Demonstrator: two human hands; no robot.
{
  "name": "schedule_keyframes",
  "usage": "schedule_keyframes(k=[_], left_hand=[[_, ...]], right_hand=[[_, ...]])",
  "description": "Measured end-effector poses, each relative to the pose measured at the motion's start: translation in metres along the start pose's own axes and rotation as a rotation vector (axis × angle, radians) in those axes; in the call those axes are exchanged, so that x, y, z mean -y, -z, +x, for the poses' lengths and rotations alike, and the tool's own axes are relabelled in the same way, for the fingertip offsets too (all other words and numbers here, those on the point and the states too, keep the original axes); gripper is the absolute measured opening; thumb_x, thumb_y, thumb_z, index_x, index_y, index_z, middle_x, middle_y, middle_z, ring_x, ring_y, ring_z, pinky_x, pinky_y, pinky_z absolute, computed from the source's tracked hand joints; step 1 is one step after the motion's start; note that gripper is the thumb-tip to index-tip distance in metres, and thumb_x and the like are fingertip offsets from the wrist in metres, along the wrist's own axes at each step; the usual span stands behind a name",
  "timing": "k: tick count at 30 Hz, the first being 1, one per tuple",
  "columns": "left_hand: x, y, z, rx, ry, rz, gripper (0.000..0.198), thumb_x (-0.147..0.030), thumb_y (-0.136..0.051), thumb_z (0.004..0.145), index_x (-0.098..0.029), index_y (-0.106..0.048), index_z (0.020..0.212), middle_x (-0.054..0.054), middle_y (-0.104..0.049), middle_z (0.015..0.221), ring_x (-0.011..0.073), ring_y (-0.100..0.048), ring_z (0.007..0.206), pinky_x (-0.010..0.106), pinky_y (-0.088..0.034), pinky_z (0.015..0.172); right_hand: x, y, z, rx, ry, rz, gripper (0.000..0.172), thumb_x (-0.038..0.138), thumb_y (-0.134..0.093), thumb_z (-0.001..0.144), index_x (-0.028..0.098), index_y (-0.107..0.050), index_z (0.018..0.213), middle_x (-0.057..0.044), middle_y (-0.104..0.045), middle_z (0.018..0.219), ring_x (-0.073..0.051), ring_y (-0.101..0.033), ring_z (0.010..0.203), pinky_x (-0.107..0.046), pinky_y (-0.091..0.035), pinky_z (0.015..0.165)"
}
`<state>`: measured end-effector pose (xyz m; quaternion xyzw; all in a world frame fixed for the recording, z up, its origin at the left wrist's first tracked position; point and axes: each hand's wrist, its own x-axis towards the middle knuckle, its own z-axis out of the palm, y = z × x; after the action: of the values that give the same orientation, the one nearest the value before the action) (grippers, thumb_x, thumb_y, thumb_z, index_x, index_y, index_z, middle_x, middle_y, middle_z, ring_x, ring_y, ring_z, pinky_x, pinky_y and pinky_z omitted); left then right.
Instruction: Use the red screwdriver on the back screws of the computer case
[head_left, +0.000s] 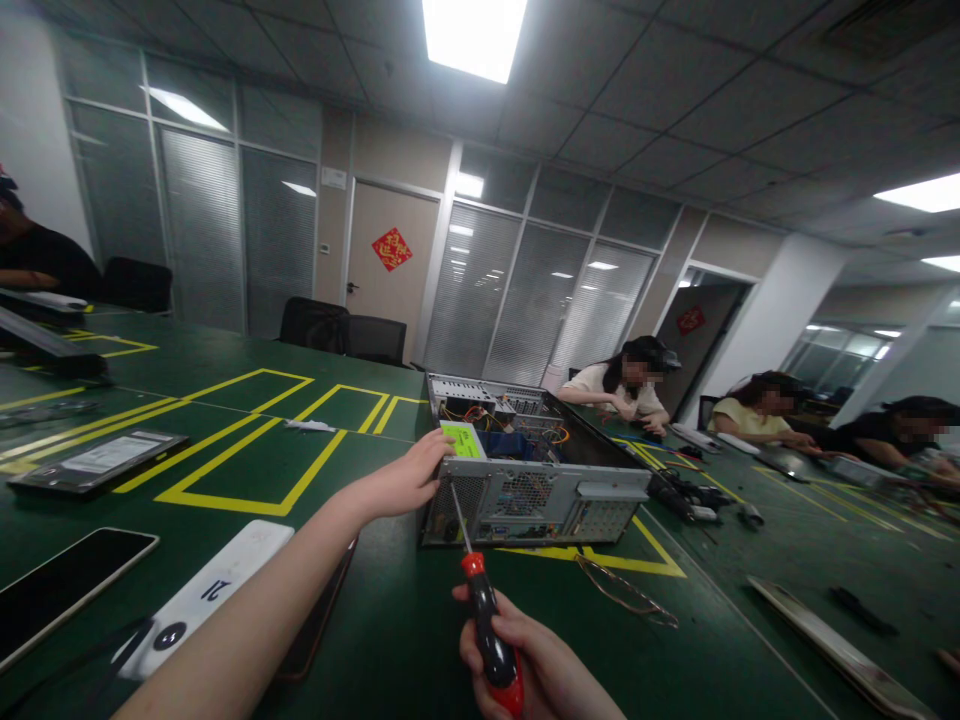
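A grey desktop computer case (pixel 551 505) lies open-topped on the green table, its rear panel facing me. Wires and boards show inside, and a power supply with a yellow-green label (pixel 463 440) sits at its left rear corner. My left hand (pixel 411 478) grips that corner, fingers over the top edge and thumb at the back. In my right hand (pixel 510 645) is a red and black screwdriver (pixel 491 625), held by its handle. Its shaft points up to the rear panel below the power supply; whether the tip touches a screw cannot be made out.
Left of my forearm lie a hard drive (pixel 97 460), a black-screened phone (pixel 71 580) and a white device marked 21 (pixel 214 590). Glasses (pixel 626 590) rest before the case. Black cables (pixel 682 495) lie to its right. Several people sit around the table (pixel 375 590).
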<state>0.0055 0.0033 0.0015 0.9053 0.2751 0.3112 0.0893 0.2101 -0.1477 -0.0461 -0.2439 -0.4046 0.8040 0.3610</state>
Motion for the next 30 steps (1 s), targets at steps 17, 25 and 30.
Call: schedule_keyframes(k=[17, 25, 30], left_hand=[[-0.001, 0.0, 0.0, 0.009, 0.021, 0.004, 0.041, -0.01, -0.045, 0.081, -0.015, -0.039, 0.121, 0.014, -0.036, 0.135, 0.0258, -0.019, 0.136, 0.05, -0.022, 0.111], [-0.001, 0.001, 0.0, -0.003, 0.007, -0.017, 0.04, -0.01, -0.045, 0.08, -0.016, -0.039, 0.12, 0.013, -0.039, 0.133, 0.0255, -0.021, 0.136, 0.051, -0.023, 0.111], [0.0, 0.0, 0.0, -0.008, 0.002, -0.018, 0.041, -0.009, -0.046, 0.08, -0.018, -0.039, 0.12, 0.013, -0.038, 0.133, 0.0254, -0.021, 0.136, 0.052, -0.022, 0.111]], right_hand=[[0.012, -0.011, -0.011, 0.152, -0.082, 0.125, 0.065, 0.017, -0.07, 0.068, 0.02, -0.04, 0.126, -0.01, -0.056, 0.114, -0.016, -0.061, 0.089, -0.025, -0.042, 0.07], [-0.004, -0.004, -0.007, 0.019, 0.029, 0.167, 0.028, 0.039, -0.065, 0.074, 0.016, -0.057, 0.09, -0.001, -0.056, 0.081, -0.001, -0.041, 0.047, -0.016, -0.02, 0.04], [-0.008, -0.002, -0.003, 0.088, 0.008, 0.087, 0.036, 0.041, -0.063, 0.076, 0.023, -0.053, 0.106, 0.003, -0.054, 0.075, 0.001, -0.03, 0.035, -0.018, -0.01, 0.037]])
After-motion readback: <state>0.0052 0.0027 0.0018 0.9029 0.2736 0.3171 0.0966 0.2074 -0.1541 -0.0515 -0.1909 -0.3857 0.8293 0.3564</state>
